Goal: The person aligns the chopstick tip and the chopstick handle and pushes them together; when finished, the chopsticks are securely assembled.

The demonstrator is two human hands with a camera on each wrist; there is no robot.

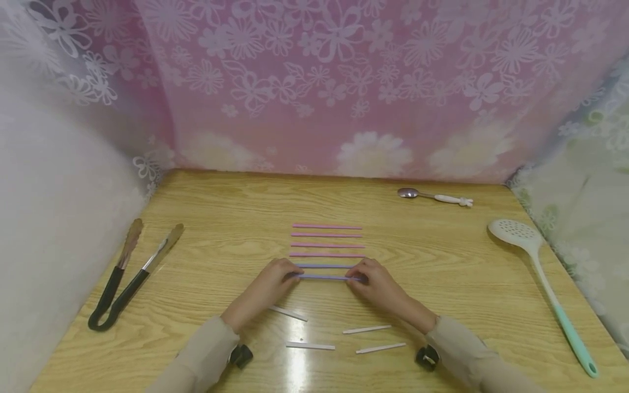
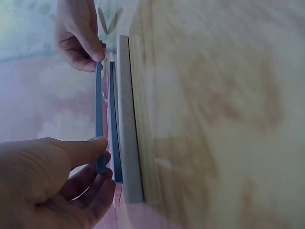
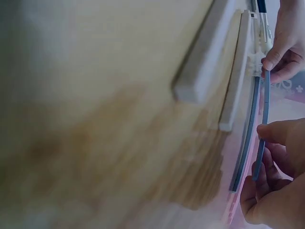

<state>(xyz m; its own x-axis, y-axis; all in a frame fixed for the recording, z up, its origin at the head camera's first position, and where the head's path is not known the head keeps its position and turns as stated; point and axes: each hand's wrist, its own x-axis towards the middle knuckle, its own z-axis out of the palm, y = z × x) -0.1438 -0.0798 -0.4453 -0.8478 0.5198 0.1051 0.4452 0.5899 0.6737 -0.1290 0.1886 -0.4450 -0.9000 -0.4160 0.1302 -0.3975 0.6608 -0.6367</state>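
Both hands hold one thin blue stick (image 1: 324,277) crosswise between them. My left hand (image 1: 270,282) pinches its left end between thumb and fingers, and my right hand (image 1: 379,284) pinches its right end. In the left wrist view the held stick (image 2: 98,105) is raised off the wooden table. A second blue stick (image 1: 324,266) lies just beyond it, parallel. Farther out, several pink sticks (image 1: 327,245) lie in an evenly spaced stack of rows. Nearer the body are several white sticks (image 1: 310,346), scattered at different angles; one is partly hidden by the left forearm.
Black-handled tongs (image 1: 115,289) lie spread at the left of the table. A spoon (image 1: 434,197) with a white handle lies at the back right. Along the right edge is a slotted skimmer (image 1: 545,278) with a mint handle. Floral cloth (image 1: 314,109) hangs behind the table.
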